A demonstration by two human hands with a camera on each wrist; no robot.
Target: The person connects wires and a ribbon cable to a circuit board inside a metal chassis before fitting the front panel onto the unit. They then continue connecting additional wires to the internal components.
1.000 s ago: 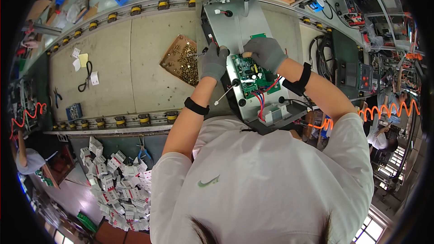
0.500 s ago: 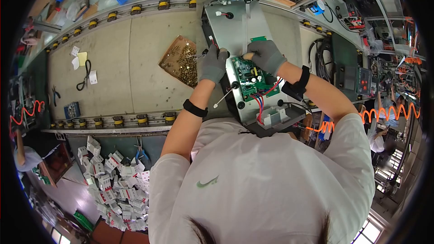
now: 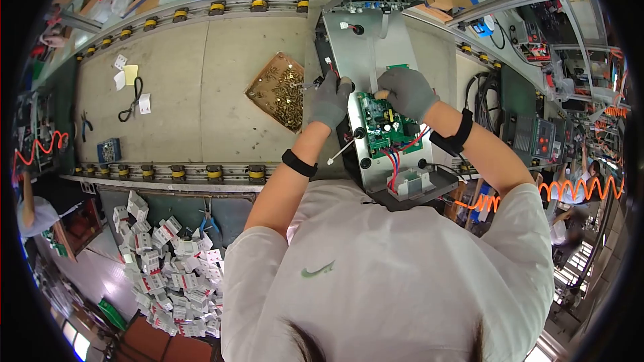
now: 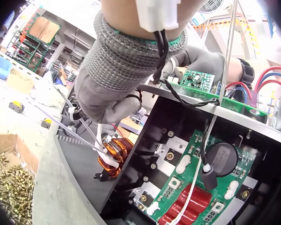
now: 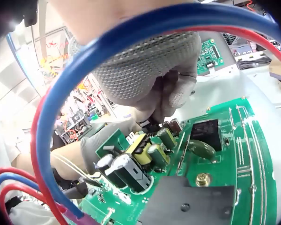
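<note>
The person's gloved left hand [image 3: 330,100] is at the left edge of an electronics chassis [image 3: 372,43], its fingers curled around thin wires [image 4: 90,129]. Those wires run down beside a copper-wound coil [image 4: 116,152] inside the housing. The gloved right hand [image 3: 409,90] is bent over the top edge of a green circuit board [image 3: 386,124], beside its capacitors [image 5: 131,173]. Its fingertips come down on a small black part [image 5: 150,125], largely hidden under the glove. A white plug [image 4: 157,14] on twisted black wire hangs close to the left wrist camera.
Left of the chassis lies a cardboard tray of brass fasteners [image 3: 285,97]. Red and blue wires [image 3: 396,161] rise from the board's near end. A heap of white breakers [image 3: 168,275] and blue-handled pliers [image 3: 209,221] lie at the lower left. Roller rails [image 3: 178,173] border the bench.
The head view has shifted, so the bench and chassis appear further right and slightly lower. Both hands keep nearly the same places on the chassis.
</note>
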